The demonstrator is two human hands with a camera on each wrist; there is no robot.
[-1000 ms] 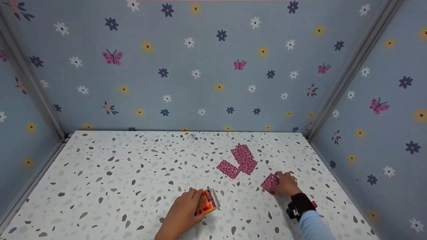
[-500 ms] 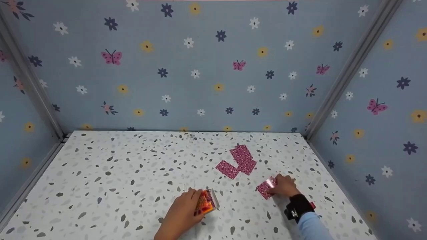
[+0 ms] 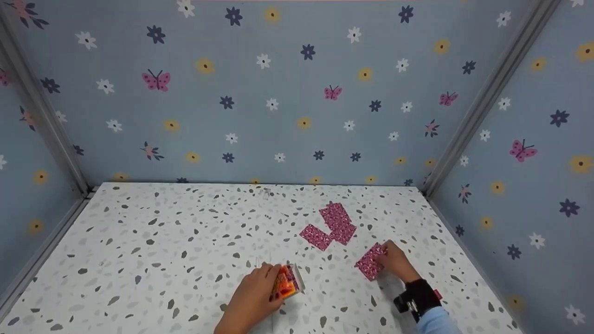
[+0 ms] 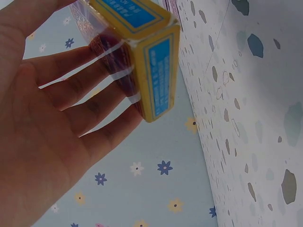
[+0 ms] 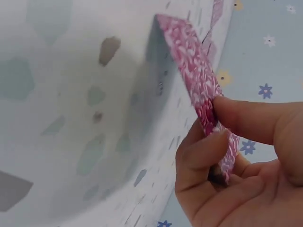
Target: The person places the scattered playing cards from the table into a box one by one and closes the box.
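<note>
My left hand (image 3: pixel 253 294) grips a small playing-card box (image 3: pixel 287 282) over the front middle of the table. In the left wrist view the box (image 4: pixel 156 75) shows yellow edges and blue printed panels, with the fingers along its side. My right hand (image 3: pixel 394 260) pinches a pink-patterned playing card (image 3: pixel 370 263) between thumb and fingers, to the right of the box. Seen from the right wrist, that card (image 5: pixel 196 71) stands tilted close over the table. Beyond both hands, several matching cards (image 3: pixel 336 217) lie partly overlapping, patterned side up, one card (image 3: pixel 316 236) angled off to the left.
The white speckled table (image 3: pixel 185 260) meets a blue flowered back wall (image 3: pixel 260 93). Similar panels rise at both sides, joined by grey metal corner posts (image 3: pixel 492 97). A black strap with a device (image 3: pixel 417 297) sits on the right wrist.
The card in my right hand has shifted slightly left and tilted, with more of its patterned face showing. My left hand and the box stay in place, as do the cards lying on the table.
</note>
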